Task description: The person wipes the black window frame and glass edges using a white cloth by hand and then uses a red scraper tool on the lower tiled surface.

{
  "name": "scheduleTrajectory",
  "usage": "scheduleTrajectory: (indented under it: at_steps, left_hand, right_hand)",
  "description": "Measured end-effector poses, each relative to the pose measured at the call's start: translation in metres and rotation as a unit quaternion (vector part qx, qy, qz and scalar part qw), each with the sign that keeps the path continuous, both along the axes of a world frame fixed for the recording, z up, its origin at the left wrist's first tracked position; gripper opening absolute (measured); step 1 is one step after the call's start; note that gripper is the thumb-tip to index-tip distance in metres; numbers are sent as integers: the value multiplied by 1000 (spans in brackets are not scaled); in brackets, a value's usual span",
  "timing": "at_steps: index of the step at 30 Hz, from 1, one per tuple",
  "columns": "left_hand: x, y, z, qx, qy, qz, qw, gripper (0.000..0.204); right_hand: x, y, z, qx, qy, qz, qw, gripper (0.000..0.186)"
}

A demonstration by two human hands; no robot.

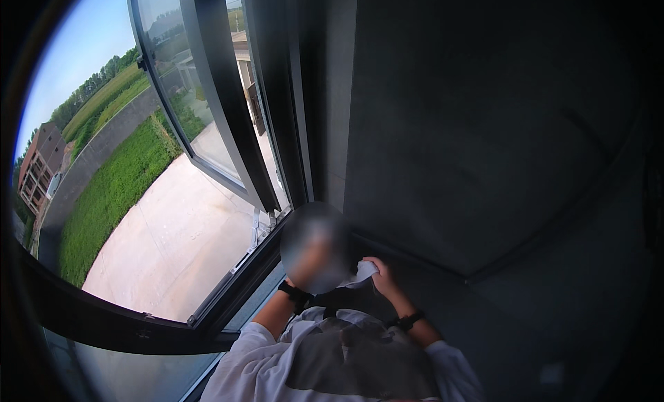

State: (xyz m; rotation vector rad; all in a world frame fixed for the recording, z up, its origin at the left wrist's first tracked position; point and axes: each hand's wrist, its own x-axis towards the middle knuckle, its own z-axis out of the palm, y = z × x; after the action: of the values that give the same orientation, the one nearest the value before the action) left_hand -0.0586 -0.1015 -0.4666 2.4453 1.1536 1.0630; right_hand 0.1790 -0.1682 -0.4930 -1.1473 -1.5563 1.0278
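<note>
My right hand is closed on a white cloth, which looks thin and crumpled and trails toward my left hand. My left hand is raised in front of my body, beside the inner edge of the dark window frame. A round blurred patch covers its fingers, so what they hold or touch is hidden. Each wrist carries a dark band.
On my left, a glass window sash stands swung outward, joined to the frame by a metal hinge arm. Outside are pale paving and grass. A dark wall rises ahead and to the right.
</note>
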Motion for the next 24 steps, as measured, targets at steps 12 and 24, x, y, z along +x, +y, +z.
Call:
scheduleTrajectory:
  at_steps: [12, 24]
  left_hand:
    - [75, -37, 32, -256, -110, -201, 939, 25]
    - [208, -78, 234, -19, -229, -305, 924, 42]
  right_hand:
    - [21, -35, 61, -42, 156, 23, 987, 49]
    - [223, -104, 171, 324, 111, -455, 822, 14]
